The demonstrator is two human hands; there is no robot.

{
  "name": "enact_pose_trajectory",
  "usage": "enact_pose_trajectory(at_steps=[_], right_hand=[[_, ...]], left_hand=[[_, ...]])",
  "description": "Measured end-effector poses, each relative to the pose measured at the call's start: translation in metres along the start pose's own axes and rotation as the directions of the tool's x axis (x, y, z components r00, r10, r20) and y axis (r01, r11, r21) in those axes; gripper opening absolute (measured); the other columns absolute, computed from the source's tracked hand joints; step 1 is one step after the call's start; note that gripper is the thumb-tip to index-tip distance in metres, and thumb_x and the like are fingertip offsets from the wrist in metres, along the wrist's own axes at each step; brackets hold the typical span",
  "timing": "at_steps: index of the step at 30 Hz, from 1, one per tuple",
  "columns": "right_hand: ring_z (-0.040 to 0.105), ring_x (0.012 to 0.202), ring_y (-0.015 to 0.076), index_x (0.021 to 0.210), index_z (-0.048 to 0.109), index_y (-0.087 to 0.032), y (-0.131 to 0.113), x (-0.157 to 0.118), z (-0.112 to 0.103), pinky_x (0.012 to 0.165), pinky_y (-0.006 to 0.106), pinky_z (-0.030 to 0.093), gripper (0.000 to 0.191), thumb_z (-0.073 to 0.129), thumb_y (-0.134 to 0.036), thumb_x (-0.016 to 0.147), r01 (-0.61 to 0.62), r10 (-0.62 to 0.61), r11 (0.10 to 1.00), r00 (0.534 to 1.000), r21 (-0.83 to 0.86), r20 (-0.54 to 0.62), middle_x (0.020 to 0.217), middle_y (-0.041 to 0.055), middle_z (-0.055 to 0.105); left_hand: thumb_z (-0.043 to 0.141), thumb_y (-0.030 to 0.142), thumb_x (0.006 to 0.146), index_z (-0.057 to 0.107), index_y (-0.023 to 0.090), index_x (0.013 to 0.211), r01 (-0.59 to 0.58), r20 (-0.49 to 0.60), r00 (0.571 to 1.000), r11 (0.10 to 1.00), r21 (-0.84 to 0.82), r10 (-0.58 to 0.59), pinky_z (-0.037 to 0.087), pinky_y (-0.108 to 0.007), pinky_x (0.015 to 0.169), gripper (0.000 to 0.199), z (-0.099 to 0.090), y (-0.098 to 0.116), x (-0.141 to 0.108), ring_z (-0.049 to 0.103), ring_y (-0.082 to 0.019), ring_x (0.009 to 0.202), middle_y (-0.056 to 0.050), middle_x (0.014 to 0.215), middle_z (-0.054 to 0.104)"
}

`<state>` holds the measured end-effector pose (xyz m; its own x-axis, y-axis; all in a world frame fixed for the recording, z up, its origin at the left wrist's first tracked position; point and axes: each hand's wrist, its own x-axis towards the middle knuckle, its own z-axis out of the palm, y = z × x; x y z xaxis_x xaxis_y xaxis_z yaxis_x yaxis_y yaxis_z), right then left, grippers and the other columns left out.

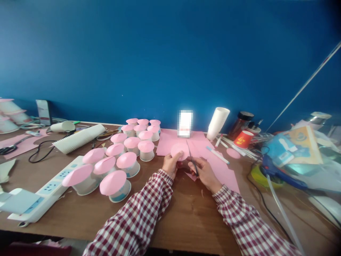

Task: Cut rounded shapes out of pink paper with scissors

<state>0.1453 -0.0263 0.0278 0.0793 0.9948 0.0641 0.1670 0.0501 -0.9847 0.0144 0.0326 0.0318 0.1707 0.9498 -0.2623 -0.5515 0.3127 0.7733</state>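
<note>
- Foreground: my left hand (171, 164) is closed on a pink paper disc (178, 151), thumb on its upper face; the disc is held up in front of me, its far side toward a larger pink sheet (167, 143).
- Beside it: my right hand (205, 172) grips a pair of scissors (193, 163), blades pointing away from me along the disc's right edge; whether they touch the paper, I cannot tell at this angle.
- Risk at the blades: a small slip of my right wrist could nick the disc's rim, and my left fingers lie close enough to be caught if the disc turned suddenly.
- Left: rows of paper cups topped with pink discs (113, 183) stand near my left sleeve; a swing of that elbow could tip the nearest one. Their blue print is too small to read.
- Right, beyond the sheet: a red paper cup (243, 139) bears yellow characters, likewise illegible.
- Farther back: a leaning stack of white paper cups (218, 122), unlabelled on the side I see, and a bright rectangle (185, 124), pixelated, its writing lost.
</note>
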Motion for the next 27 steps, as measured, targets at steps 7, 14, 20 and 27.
enact_pose_trajectory(at_steps=[7, 14, 20, 27], right_hand=[[0.050, 0.049, 0.0107, 0.106, 0.064, -0.017, 0.0011, -0.0006, 0.0006, 0.044, 0.022, 0.041, 0.043, 0.063, -0.047, 0.076, -0.004, 0.003, 0.999, 1.000, 0.037, 0.024, 0.059, -0.0027, 0.053], [0.049, 0.048, 0.0103, 0.108, 0.063, -0.017, 0.0035, 0.0005, 0.0002, 0.044, 0.023, 0.043, 0.044, 0.064, -0.046, 0.075, 0.002, -0.004, 0.998, 1.000, 0.070, 0.029, 0.058, -0.0033, 0.052], [0.049, 0.049, 0.0103, 0.108, 0.063, -0.016, 0.0018, 0.0002, 0.0000, 0.040, 0.020, 0.040, 0.044, 0.063, -0.045, 0.075, -0.002, 0.001, 0.999, 1.000, 0.041, 0.021, 0.059, -0.0021, 0.052], [0.050, 0.050, 0.0110, 0.107, 0.063, -0.015, -0.0029, -0.0007, -0.0005, 0.041, 0.021, 0.039, 0.044, 0.062, -0.046, 0.075, -0.010, 0.010, 1.000, 1.000, 0.003, 0.023, 0.059, -0.0018, 0.052]], left_hand=[[0.079, 0.023, 0.056, 0.063, 0.006, 0.081, -0.018, 0.002, 1.000, 1.000, 0.009, 0.018, 0.039, -0.017, 0.038, 0.035, -0.0002, -0.0013, -0.0002, 0.051, -0.007, 0.047, -0.003, 0.064, 0.060], [0.080, 0.024, 0.055, 0.063, 0.007, 0.082, -0.023, 0.010, 1.000, 1.000, 0.016, 0.022, 0.038, -0.017, 0.037, 0.036, -0.0003, -0.0013, -0.0004, 0.050, -0.007, 0.048, -0.003, 0.064, 0.060], [0.079, 0.023, 0.055, 0.063, 0.007, 0.081, -0.014, 0.001, 1.000, 1.000, 0.023, 0.014, 0.037, -0.017, 0.037, 0.035, -0.0002, -0.0013, -0.0003, 0.050, -0.007, 0.047, -0.003, 0.064, 0.060], [0.079, 0.023, 0.055, 0.063, 0.008, 0.083, -0.013, 0.006, 1.000, 1.000, 0.021, 0.013, 0.039, -0.018, 0.038, 0.035, -0.0007, -0.0013, -0.0004, 0.051, -0.007, 0.048, -0.003, 0.065, 0.061]])
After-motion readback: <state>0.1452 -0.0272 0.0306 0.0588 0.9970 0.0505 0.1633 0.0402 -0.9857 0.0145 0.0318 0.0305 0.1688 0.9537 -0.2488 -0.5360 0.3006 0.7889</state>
